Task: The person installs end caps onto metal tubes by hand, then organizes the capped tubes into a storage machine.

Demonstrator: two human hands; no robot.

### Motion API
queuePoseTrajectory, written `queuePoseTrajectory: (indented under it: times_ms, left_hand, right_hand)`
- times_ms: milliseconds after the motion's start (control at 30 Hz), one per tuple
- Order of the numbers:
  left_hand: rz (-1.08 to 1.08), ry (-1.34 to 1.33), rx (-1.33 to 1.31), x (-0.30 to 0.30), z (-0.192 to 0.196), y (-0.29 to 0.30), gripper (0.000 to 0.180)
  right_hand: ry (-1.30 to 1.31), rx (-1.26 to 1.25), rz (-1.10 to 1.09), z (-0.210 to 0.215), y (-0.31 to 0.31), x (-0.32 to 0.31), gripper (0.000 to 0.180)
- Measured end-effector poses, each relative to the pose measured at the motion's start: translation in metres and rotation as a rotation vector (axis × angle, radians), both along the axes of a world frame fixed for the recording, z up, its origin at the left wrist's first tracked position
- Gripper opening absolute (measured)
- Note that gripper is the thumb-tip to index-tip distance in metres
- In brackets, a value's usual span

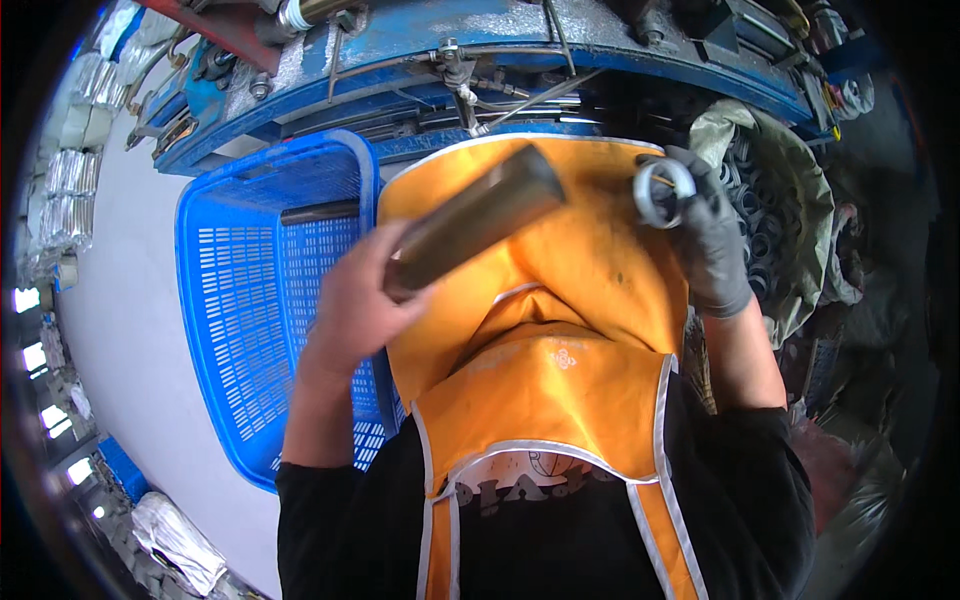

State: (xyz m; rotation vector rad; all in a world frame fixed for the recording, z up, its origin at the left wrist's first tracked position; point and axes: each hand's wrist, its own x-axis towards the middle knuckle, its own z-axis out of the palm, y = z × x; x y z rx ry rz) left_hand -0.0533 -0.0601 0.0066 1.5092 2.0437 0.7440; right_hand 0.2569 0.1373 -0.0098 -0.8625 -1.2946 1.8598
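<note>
I have the left hand (365,295) wrapped round the lower end of a metal tube (475,225), which lies aslant above the left and middle of the orange apron (600,270), its free end pointing up and toward the apron's right. The tube is blurred, so I cannot read its edge or surface well.

The right hand (715,240), in a grey glove, pinches a pale metal ring (646,205) over the apron's upper right corner; the fingers curl over its far and right sides, and the opening is clear enough to see through. Ring and tube stand apart, with a stretch of apron between them.

To handle this pair well, I judge that I should steady the tube first, since a grip at one end leaves the long free part to swing. I would hold the ring by its outer wall, fingertips out of the opening, and square its face to the tube's axis before the two come near; a tilted ring could jam or scrape.

Left of the apron stands a blue basket (235,320) with another tube (320,212) inside. Right of it, a pale sack (815,190) holds many loose rings (760,235); I would keep the glove's cuff from catching there. Beyond the apron's far edge runs a blue bench (390,40).
</note>
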Motion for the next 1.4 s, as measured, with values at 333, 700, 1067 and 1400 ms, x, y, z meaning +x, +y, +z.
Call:
queuePoseTrajectory:
  times_ms: [333, 700, 1067, 1400]
  left_hand:
    - [-0.298, 0.052, -0.2, 0.035, -0.001, 0.027, 0.065]
    - [-0.289, 0.036, -0.232, 0.036, -0.015, 0.026, 0.067]
    - [-0.266, 0.162, -0.163, 0.051, -0.034, 0.02, 0.061]
    - [-0.376, 0.389, 0.468, 0.058, -0.001, 0.034, 0.057]
  right_hand:
    - [-0.103, 0.25, 0.332, 0.003, -0.003, 0.005, 0.059]
    - [-0.152, 0.419, 0.41, -0.006, 0.003, -0.006, 0.045]
    - [-0.343, 0.738, 0.344, -0.009, -0.017, -0.025, 0.015]
    - [-0.194, 0.271, -0.011, -0.006, -0.026, -0.01, 0.02]
